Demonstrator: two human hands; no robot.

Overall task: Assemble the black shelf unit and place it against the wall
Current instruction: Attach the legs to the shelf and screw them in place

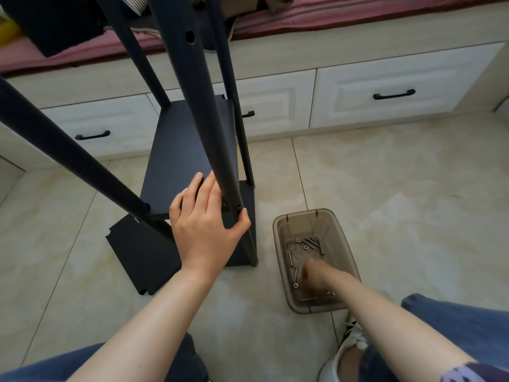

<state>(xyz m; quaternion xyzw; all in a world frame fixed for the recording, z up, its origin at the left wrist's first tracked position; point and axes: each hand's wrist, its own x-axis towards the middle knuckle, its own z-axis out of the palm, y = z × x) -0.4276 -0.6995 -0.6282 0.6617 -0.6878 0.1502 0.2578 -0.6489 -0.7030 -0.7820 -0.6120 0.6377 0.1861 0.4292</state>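
1. Left hand is on the near edge of the raised board of the black shelf unit. Its fingers lie fairly straight on top of the board. Its thumb hooks round the other side of the front post, so the post is gripped in the fork between thumb and forefinger.
2. The shelf unit stands upright on the tiled floor, directly ahead of that hand. Three more black posts rise around it: one to the hand's left and two beyond the fingertips at the far end of the board.
3. Below the left hand and wrist, a lower board lies at floor level, with notched corners showing.
4. Right hand reaches down into a smoky translucent plastic box on the floor, to the right of the left hand. It is blurred, so I cannot tell whether its fingers are pinching anything or are loose.
5. Silver screws lie scattered in the box, most of them just beyond the right hand's fingertips.
6. Beyond both hands runs a row of white drawers with black handles, topped by a pink striped cushion.
7. Nearer than the hands are blue jeans and a white shoe.
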